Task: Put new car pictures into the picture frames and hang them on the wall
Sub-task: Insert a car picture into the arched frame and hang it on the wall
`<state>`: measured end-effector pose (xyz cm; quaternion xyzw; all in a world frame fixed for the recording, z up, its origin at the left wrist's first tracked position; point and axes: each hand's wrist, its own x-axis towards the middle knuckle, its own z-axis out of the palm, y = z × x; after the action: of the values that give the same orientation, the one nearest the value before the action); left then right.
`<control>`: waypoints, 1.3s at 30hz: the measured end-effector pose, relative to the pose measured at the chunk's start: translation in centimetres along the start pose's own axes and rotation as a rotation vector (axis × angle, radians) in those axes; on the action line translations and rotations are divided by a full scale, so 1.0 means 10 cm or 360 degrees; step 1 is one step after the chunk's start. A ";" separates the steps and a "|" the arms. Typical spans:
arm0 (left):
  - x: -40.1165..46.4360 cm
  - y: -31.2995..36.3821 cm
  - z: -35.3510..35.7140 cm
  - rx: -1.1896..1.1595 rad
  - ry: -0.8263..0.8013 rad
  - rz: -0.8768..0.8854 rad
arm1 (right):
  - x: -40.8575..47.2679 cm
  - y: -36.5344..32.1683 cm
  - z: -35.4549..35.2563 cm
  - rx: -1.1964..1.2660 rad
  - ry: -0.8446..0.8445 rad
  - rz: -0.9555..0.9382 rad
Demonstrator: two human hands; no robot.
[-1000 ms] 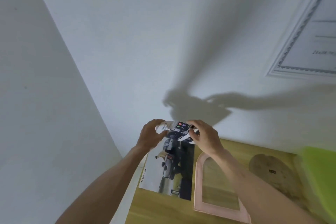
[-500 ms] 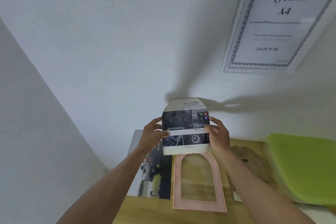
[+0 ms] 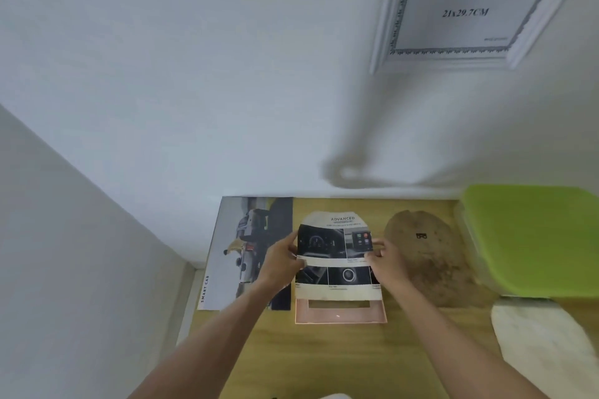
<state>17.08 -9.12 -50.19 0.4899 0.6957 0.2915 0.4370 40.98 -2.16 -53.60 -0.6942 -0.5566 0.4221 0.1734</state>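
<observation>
Fitting step: left hand [image 3: 281, 261] and right hand [image 3: 387, 261] pinch arch-cut car picture [image 3: 335, 256] by its sides over pink frame [image 3: 340, 314]; next, align edges and lower it flat

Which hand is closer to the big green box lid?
The right hand. It holds the right edge of the arch-shaped car picture, and the green lid lies further right of it. The left hand holds the picture's far edge.

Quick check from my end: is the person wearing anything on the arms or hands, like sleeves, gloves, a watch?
Nothing shows. Both forearms are bare right to the frame's bottom edge, and the left hand and right hand have no gloves, rings, watch or bands in view.
</observation>
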 end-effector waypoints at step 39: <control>-0.01 -0.37 0.37 0.0886 -0.0027 -0.0052 | -0.20 0.24 0.13 -0.0666 -0.0020 -0.0216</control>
<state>18.77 -10.57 -54.90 0.5824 0.7531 0.0779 0.2959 41.47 -5.10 -55.28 -0.6733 -0.6786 0.2891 0.0499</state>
